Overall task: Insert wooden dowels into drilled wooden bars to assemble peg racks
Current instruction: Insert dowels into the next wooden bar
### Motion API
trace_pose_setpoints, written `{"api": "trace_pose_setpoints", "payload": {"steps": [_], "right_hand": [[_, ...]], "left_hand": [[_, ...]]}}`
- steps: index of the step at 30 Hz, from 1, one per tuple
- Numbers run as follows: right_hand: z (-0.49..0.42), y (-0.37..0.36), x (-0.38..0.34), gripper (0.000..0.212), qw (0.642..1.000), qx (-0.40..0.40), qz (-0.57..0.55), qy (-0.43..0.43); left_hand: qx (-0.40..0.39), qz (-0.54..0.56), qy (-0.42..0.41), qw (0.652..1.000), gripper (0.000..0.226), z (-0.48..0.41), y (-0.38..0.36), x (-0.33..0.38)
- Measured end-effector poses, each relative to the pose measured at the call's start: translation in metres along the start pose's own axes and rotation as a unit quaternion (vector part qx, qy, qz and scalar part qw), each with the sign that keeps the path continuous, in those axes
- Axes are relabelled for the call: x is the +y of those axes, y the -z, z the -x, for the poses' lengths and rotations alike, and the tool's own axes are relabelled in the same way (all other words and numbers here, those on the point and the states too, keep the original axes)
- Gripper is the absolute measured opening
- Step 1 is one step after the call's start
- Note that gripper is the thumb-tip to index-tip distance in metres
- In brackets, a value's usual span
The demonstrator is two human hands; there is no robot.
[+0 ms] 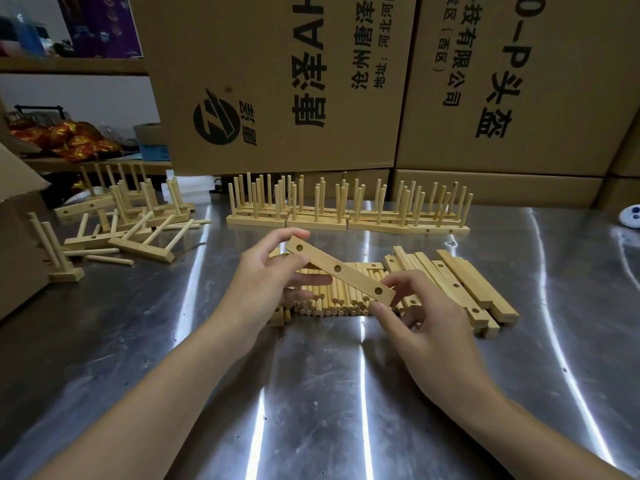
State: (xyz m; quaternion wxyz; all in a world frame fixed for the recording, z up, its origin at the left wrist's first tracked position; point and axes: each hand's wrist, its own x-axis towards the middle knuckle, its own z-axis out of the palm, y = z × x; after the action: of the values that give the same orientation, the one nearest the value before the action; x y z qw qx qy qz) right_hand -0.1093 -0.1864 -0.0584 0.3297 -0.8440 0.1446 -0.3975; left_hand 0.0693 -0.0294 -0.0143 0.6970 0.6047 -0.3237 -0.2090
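Holding a three-hole drilled bar (356, 279) above the dowel pile (332, 301) at the middle of the surface (311, 393), your left grip (266, 275) pinches its far end; your right grip (426, 323) pinches its near end.

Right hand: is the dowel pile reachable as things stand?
Probably yes. The dowel pile lies open just below the right hand; it only has to release the bar, which the left hand also grips.
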Motion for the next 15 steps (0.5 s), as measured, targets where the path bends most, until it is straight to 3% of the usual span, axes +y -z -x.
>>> {"api": "trace_pose_setpoints", "payload": {"steps": [5, 9, 15], "right_hand": [[-0.008, 0.009, 0.006, 0.019, 0.998, 0.036, 0.044, 0.004], [-0.013, 0.018, 0.013, 0.023, 0.998, 0.031, 0.057, 0.002], [-0.018, 0.028, 0.014, 0.023, 0.993, -0.029, 0.117, 0.004]], "left_hand": [[0.015, -0.153, -0.044, 0.987, 0.019, -0.004, 0.013, 0.000], [-0.054, -0.271, -0.074, 0.958, 0.011, -0.003, 0.022, 0.005], [-0.075, -0.403, -0.093, 0.908, 0.018, -0.002, 0.030, 0.005]]}}
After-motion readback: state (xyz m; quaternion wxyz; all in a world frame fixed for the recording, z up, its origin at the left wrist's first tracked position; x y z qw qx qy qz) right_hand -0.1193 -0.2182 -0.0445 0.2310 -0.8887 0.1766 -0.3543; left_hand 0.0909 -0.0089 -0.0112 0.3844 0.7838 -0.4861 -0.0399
